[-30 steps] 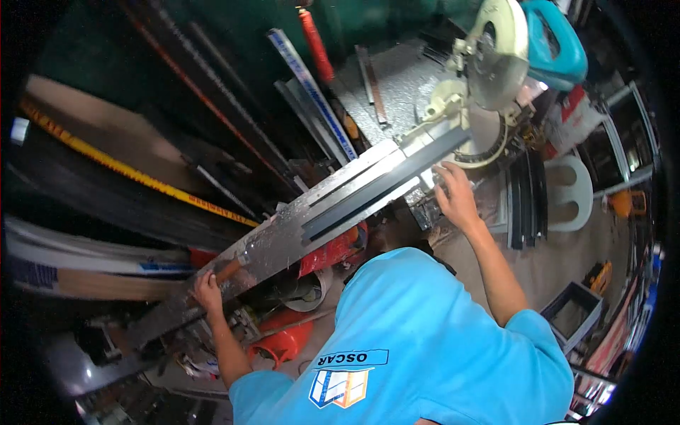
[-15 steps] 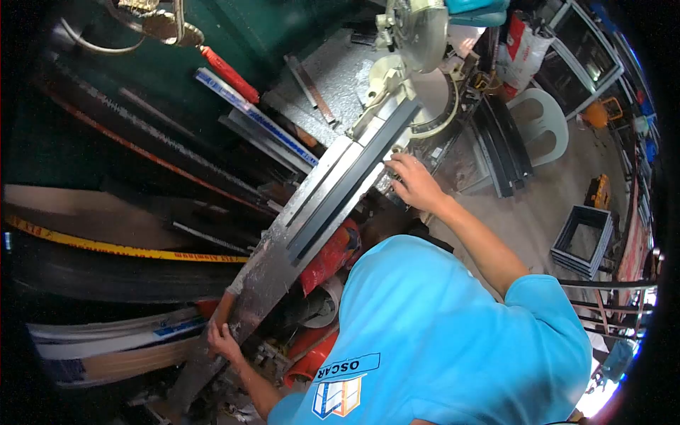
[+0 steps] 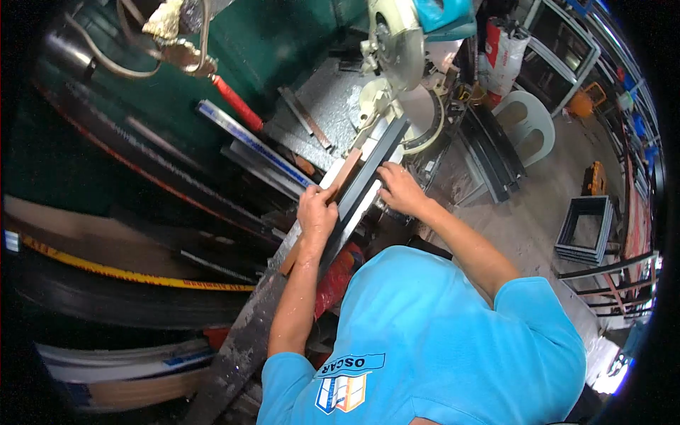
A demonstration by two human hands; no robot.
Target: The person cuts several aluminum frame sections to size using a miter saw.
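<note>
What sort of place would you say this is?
Probably a metalworking shop, perhaps one making window or door frames: there is a miter saw, a long dark profile lying beside its blade area, and a stack of rectangular frames on the floor.

The left hand [image 3: 316, 214] is near the centre of the frame, back of the hand up, its fingers bent and closed in a grip. The left forearm [image 3: 294, 304] rises steeply to it from the lower centre-left. The right hand [image 3: 402, 190] is just right of it and slightly higher, fingers loosely curled, thumb apart, with the right forearm [image 3: 471, 244] slanting down toward the lower right
</note>
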